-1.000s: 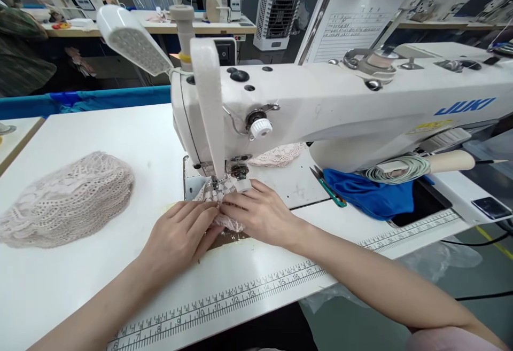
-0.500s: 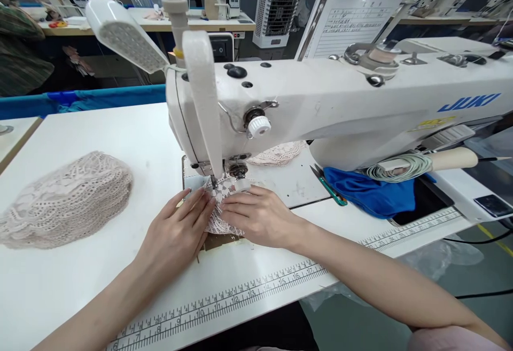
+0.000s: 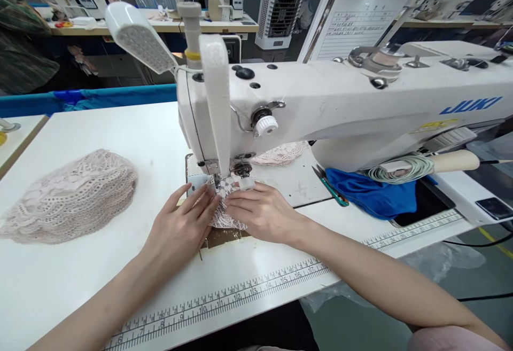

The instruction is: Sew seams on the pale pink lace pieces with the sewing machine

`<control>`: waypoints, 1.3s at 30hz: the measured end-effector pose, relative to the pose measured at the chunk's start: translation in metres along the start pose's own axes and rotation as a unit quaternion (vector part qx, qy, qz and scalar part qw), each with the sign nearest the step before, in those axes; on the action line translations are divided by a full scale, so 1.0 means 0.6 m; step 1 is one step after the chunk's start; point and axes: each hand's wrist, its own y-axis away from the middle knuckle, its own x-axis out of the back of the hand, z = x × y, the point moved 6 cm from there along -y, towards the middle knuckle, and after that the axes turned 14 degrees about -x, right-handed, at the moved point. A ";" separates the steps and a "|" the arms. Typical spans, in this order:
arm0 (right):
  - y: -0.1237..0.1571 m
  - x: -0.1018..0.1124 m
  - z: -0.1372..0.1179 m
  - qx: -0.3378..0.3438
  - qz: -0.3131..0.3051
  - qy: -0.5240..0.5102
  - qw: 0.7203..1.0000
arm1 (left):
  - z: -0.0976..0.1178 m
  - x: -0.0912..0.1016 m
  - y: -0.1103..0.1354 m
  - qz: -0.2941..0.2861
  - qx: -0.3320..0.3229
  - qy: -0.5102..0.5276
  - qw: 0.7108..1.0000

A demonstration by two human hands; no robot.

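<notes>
A small piece of pale pink lace (image 3: 225,213) lies under the needle and presser foot (image 3: 218,180) of a white sewing machine (image 3: 352,105). My left hand (image 3: 182,228) rests flat on the lace's left side, fingers stretched toward the needle. On the lace's right side my right hand (image 3: 262,213) lies flat, fingertips pointing left, pressing it to the machine bed. Both hands nearly meet just in front of the presser foot.
A heap of the same pink lace (image 3: 70,196) sits on the white table at left. More lace (image 3: 280,153) lies behind the needle. Green-handled snips (image 3: 331,186) and blue cloth (image 3: 372,193) lie under the machine arm. A printed ruler (image 3: 256,289) runs along the table's front edge.
My left hand's fingers have straightened and slid forward toward the needle. The lace has moved a little farther under the presser foot. The right hand barely shifted.
</notes>
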 end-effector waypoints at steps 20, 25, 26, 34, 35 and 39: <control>-0.002 -0.007 0.005 -0.009 -0.005 0.011 1.000 | -0.001 0.012 0.001 0.022 -0.016 0.017 0.999; 0.000 -0.007 0.003 0.000 0.001 0.021 1.000 | -0.003 0.014 0.001 0.026 -0.019 0.015 0.999; 0.000 -0.007 0.003 -0.001 0.004 0.022 1.000 | -0.004 0.013 0.000 0.027 -0.019 0.014 0.999; -0.001 -0.015 0.002 0.008 -0.016 0.045 0.999 | -0.018 0.007 -0.002 0.026 -0.001 0.020 0.999; -0.001 -0.014 0.001 0.010 -0.014 0.045 0.999 | -0.019 0.006 -0.002 0.025 0.002 0.017 1.000; -0.001 -0.011 -0.003 0.017 0.002 0.054 0.998 | -0.012 0.010 0.000 0.033 -0.002 0.024 0.999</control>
